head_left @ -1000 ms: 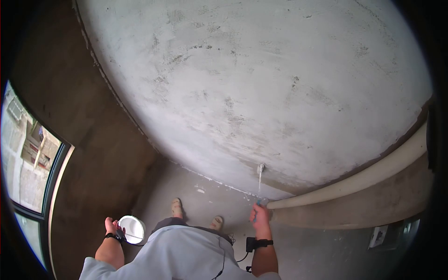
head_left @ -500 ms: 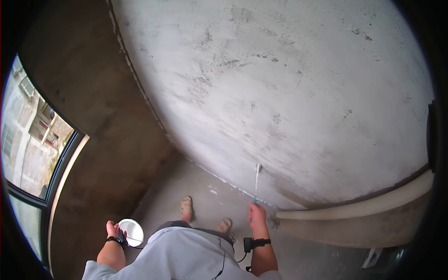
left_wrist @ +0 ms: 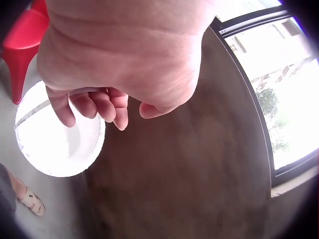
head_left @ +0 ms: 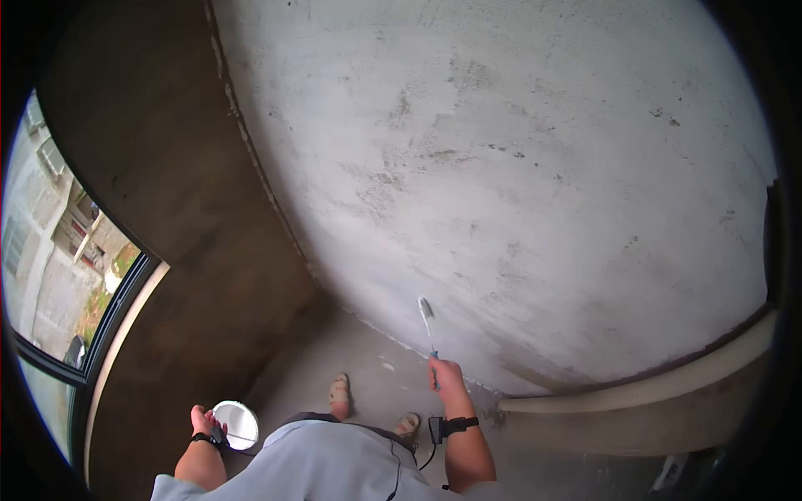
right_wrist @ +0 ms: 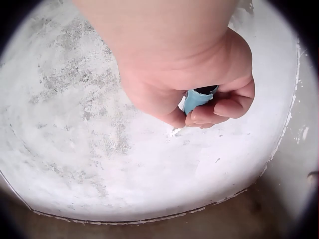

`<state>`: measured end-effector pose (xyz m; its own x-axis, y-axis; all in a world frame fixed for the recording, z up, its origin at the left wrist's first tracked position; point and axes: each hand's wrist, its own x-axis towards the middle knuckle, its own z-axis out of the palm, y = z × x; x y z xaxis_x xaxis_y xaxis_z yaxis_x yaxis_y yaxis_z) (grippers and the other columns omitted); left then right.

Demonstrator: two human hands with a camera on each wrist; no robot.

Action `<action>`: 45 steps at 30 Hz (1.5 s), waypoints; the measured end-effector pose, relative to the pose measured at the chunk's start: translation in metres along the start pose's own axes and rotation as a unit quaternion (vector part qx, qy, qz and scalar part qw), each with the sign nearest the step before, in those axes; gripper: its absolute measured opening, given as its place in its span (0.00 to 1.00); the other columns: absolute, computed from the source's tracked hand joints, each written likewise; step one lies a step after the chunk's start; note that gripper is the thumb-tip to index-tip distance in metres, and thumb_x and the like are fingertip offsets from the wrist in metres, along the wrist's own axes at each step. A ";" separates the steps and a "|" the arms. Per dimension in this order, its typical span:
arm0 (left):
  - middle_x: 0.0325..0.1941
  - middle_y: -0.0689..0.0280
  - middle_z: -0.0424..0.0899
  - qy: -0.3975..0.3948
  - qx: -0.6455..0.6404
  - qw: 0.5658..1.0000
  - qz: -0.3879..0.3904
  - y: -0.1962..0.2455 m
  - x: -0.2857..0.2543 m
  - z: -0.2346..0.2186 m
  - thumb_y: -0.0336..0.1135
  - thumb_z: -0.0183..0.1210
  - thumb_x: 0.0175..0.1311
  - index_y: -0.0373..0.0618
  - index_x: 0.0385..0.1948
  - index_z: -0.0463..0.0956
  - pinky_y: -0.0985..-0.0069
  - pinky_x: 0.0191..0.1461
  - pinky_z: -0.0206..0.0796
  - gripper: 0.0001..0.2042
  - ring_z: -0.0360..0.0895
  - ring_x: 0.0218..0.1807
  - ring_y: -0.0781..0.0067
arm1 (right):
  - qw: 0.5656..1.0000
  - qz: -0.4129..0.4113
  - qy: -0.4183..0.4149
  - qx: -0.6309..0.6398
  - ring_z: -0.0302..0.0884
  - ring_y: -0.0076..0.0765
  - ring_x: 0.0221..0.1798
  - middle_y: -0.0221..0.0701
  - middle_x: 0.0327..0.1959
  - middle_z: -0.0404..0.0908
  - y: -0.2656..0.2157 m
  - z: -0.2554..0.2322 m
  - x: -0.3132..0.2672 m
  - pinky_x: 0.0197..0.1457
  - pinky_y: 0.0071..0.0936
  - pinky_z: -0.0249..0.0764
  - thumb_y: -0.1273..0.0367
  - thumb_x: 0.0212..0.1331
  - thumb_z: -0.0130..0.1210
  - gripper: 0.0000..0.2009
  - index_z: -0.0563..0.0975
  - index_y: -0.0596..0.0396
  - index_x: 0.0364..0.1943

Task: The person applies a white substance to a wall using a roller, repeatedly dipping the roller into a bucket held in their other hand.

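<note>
My right hand (head_left: 449, 380) grips the blue-green handle (right_wrist: 199, 99) of a small roller. In the head view the white roller head (head_left: 426, 307) lies against the low part of the whitened wall (head_left: 535, 192). On the left, my left hand (head_left: 202, 420) is at the edge of a white bucket (head_left: 236, 424). From the left wrist view, the fingers of that hand (left_wrist: 119, 64) curl at the rim of the bucket (left_wrist: 65, 144), which has a strip across its mouth; what they hold is mostly hidden by the palm.
A brown wall (head_left: 192, 309) with a window (head_left: 67, 250) stands on the left. A pale pipe (head_left: 635, 392) runs low on the right. Two sandalled feet (head_left: 340, 392) are on the grey floor (head_left: 376, 355). A red stool (left_wrist: 22, 40) stands beyond the bucket.
My right hand and the roller have moved left along the wall, towards the corner. The left hand still stays by the bucket, and the head view has shifted.
</note>
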<state>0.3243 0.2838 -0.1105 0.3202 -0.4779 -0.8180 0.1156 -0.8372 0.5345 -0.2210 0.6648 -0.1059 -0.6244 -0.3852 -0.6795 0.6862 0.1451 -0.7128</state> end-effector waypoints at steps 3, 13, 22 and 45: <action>0.13 0.79 0.60 -0.015 0.011 1.000 -0.015 0.003 0.004 0.016 0.55 0.50 0.56 0.57 0.25 0.68 0.64 0.43 0.64 0.14 0.58 0.18 0.78 | 1.000 0.008 0.024 0.014 0.64 0.24 0.16 0.27 0.17 0.70 -0.001 -0.012 -0.010 0.17 0.24 0.59 0.64 0.61 0.58 0.12 0.74 0.55 0.24; 0.18 0.76 0.60 -0.092 0.079 0.993 -0.009 -0.006 0.034 0.046 0.58 0.49 0.55 0.55 0.27 0.68 0.64 0.39 0.62 0.17 0.59 0.24 0.75 | 0.980 -0.017 0.119 0.159 0.63 0.23 0.13 0.28 0.16 0.71 0.041 -0.111 -0.068 0.15 0.22 0.56 0.64 0.57 0.61 0.10 0.76 0.57 0.28; 0.14 0.75 0.55 -0.120 0.108 0.982 0.103 -0.031 0.075 0.061 0.57 0.49 0.56 0.58 0.15 0.58 0.67 0.30 0.54 0.18 0.55 0.21 0.75 | 0.956 -0.074 0.169 0.228 0.63 0.25 0.12 0.28 0.15 0.70 0.078 -0.192 -0.113 0.15 0.25 0.55 0.63 0.60 0.59 0.11 0.77 0.56 0.28; 0.23 0.74 0.56 -0.159 0.033 0.980 0.116 -0.095 0.055 0.092 0.53 0.45 0.63 0.58 0.24 0.56 0.68 0.29 0.54 0.15 0.57 0.24 0.72 | 0.847 -0.110 0.243 0.460 0.60 0.16 0.18 0.16 0.18 0.66 0.063 -0.323 -0.149 0.22 0.19 0.55 0.53 0.67 0.55 0.13 0.71 0.42 0.30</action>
<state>0.2442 0.3123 -0.2262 0.0207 -0.7077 -0.7062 0.0092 -0.7062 0.7080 -0.2057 1.0253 -0.1055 -0.7012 0.1417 -0.6987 0.3950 -0.7386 -0.5463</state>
